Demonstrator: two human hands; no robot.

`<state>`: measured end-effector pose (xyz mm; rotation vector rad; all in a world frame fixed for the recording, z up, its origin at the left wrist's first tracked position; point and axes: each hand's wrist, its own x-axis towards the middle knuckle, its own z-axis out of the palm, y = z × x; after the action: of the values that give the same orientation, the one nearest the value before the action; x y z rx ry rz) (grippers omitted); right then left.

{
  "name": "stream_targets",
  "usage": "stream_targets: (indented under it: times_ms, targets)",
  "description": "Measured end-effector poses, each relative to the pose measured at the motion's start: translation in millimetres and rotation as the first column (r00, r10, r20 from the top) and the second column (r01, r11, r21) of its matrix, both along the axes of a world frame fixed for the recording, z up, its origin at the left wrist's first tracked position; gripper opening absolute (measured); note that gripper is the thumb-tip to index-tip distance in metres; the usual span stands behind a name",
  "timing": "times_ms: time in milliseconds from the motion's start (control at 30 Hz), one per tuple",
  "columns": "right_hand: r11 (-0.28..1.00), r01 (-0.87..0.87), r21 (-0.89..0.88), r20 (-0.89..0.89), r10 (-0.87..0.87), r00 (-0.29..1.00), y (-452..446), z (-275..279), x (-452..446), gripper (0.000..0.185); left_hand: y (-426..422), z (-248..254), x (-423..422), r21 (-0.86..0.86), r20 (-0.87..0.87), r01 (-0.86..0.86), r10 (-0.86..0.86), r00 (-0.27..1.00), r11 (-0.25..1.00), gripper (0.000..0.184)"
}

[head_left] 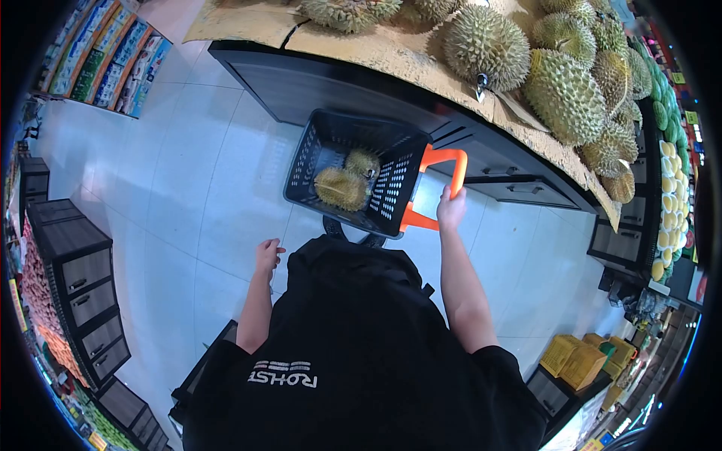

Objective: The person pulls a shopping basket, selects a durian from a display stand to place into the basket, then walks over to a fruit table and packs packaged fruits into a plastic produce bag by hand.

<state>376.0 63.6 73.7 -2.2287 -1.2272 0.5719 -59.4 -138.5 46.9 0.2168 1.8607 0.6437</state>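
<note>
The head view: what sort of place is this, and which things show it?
Probably a supermarket or fruit shop: spiky green-brown durians are heaped on a tan-topped black counter, a black plastic shopping basket with an orange handle holds two more durians, and a shelf rack displays colourful packages.

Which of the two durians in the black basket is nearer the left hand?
The bigger-looking durian, lower in the view; the smaller-looking one lies higher and to its right, farther from the left hand.
</note>
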Motion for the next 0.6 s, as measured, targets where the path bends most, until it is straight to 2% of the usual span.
stream_targets:
  times_ms: [233,333,400,433,500,600]
  targets:
    - [1.000,-0.009,0.000,0.005,0.009,1.000,2.9,-4.4,-19.7,0.033,-4.5,-11.1,-17.0,-0.011,0.014,-0.022,0.022,1.000,1.000,0.033]
    - [0.998,0.000,-0.064,-0.022,-0.001,1.000,4.3,-16.7,-20.8,0.033,-6.1,-15.9,-26.4,-0.006,0.016,-0.001,0.001,1.000,1.000,0.034]
    - [0.997,-0.054,0.048,0.041,0.052,0.998,5.9,-28.4,-24.6,0.025,-5.0,-17.7,-33.4,-0.011,0.029,0.006,-0.006,1.000,1.000,0.034]
    - [0.997,-0.054,0.048,0.043,0.052,0.998,5.9,-26.3,-28.2,0.025,-3.9,-18.4,-36.9,-0.012,0.038,0.010,-0.009,0.999,1.000,0.035]
    - [0.998,-0.028,-0.056,-0.062,0.025,0.998,7.0,-20.6,-35.4,0.030,0.7,-20.1,-41.5,-0.020,0.039,0.013,-0.012,0.999,1.000,0.035]
    - [0.998,-0.037,-0.053,-0.109,0.031,0.994,8.3,-11.2,-48.9,0.029,8.6,-23.3,-46.5,-0.016,0.050,0.013,-0.012,0.999,1.000,0.037]
